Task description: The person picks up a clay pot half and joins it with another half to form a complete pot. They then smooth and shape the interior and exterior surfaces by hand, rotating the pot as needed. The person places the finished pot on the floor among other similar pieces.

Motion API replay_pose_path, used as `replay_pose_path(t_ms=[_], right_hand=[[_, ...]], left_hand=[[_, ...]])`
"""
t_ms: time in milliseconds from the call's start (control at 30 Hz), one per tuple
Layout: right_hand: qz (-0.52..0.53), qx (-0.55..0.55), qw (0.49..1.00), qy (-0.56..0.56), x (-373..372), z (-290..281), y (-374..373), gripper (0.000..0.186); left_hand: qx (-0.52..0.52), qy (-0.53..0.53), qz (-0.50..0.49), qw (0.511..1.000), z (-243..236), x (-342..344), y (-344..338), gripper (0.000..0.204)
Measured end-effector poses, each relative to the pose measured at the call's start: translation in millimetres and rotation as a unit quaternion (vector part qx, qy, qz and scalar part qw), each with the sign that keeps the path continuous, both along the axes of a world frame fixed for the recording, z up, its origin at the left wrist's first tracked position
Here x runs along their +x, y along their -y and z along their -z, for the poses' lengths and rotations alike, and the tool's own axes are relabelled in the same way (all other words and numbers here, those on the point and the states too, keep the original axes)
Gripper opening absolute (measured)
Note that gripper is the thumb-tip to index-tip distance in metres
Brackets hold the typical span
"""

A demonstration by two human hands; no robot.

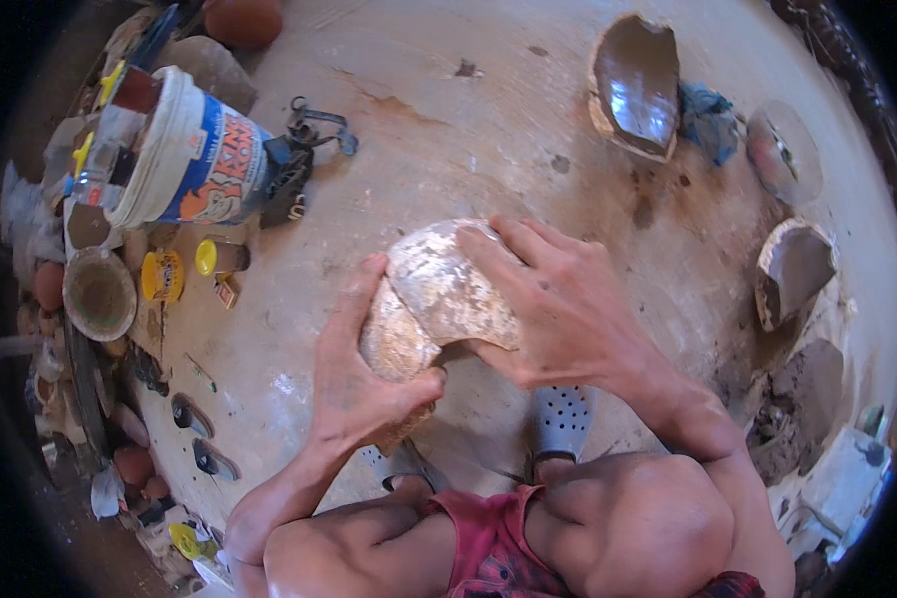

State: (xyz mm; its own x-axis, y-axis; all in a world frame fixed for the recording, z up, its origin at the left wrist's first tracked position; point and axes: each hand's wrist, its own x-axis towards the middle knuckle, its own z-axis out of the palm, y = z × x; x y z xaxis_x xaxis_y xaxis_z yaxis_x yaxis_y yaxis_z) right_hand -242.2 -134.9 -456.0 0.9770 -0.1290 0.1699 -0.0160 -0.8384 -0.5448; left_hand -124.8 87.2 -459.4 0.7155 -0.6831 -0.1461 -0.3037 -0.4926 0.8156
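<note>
Two curved, pale, mottled pieces that look like broken pottery meet along a narrow seam in front of my knees. My left hand point(354, 374) grips the smaller brownish piece point(393, 329), its thumb on the near edge and its fingers along the outer left side. Across the top and right of the larger whitish piece point(439, 269) my right hand point(563, 304) is closed, with the thumb under the lower edge. A curved notch shows at the near edge. Whether the two pieces are joined or just pressed together I cannot tell. My fingers hide parts of both.
A white and blue bucket point(174, 149) stands at the left, beside straps point(319, 135), a yellow-lidded jar point(221, 257), a yellow tub point(161, 276) and a round bowl point(100, 294). Large broken vessel pieces point(597, 110) point(767, 264) and dark clay point(797, 409) lie at the right.
</note>
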Motion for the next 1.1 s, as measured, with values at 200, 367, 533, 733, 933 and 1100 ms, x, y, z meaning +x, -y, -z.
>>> replay_pose_path(t_ms=[200,367,533,733,933,1100], right_hand=[[-0.014,-0.029,0.999,0.008,-1.9,-2.4,-4.0,0.084],[-0.028,-0.015,0.999,0.025,4.1,-4.1,-4.7,0.085],[-0.041,-0.007,0.999,0.014,20.5,9.6,3.4,0.071],[-0.069,-0.070,0.984,0.148,50.1,21.4,9.6,0.046],[-0.063,-0.018,0.997,0.041,5.9,11.8,7.9,0.076],[-0.056,-0.041,0.994,0.079,-5.5,7.6,3.8,0.083]], left_hand=[[-0.002,0.043,0.031,0.999,-3.2,3.6,-3.5,0.103],[-0.016,0.033,0.023,0.999,-1.9,7.6,-5.1,0.102],[-0.046,-0.081,-0.029,0.995,-3.0,18.4,1.0,0.098],[-0.053,-0.078,-0.039,0.995,-8.1,25.3,5.4,0.097],[-0.061,-0.053,-0.044,0.996,2.4,-9.0,-2.3,0.098],[-0.015,0.049,-0.001,0.999,0.3,-18.8,-4.6,0.101]])
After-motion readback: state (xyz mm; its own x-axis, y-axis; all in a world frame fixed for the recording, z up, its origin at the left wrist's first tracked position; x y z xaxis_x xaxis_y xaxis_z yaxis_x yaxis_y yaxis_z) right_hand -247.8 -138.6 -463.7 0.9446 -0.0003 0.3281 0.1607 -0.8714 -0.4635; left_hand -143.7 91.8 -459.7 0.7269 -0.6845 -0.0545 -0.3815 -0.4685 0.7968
